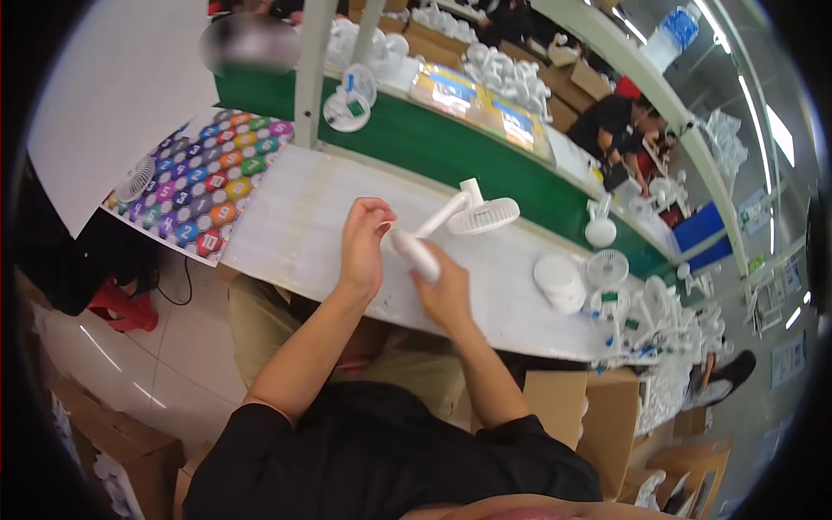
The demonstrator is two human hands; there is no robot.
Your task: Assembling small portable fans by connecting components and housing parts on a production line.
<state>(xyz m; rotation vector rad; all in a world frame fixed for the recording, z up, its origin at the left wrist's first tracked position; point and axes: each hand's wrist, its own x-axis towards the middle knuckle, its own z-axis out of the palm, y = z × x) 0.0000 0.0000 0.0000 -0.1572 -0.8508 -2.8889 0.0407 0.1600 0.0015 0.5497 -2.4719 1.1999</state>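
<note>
My right hand (449,293) grips a small white fan (416,255) by its rounded base, tilted above the worktable. From the base a slim neck runs up and away to the caged fan head (485,216). Just left of the base, my left hand (365,247) is raised, its fingers curled and thumb close to the fingertips. Anything in that pinch is too small to make out. Near my right forearm, white round discs (560,282) lie stacked on the table.
The white worktable (286,195) ends at a green conveyor belt (416,134) bearing fan parts. A patterned numbered sheet (204,186) and a fan grille (136,179) lie left. Many fan parts (650,316) crowd the right end; a cardboard box (555,407) stands below. Another person (611,130) works across.
</note>
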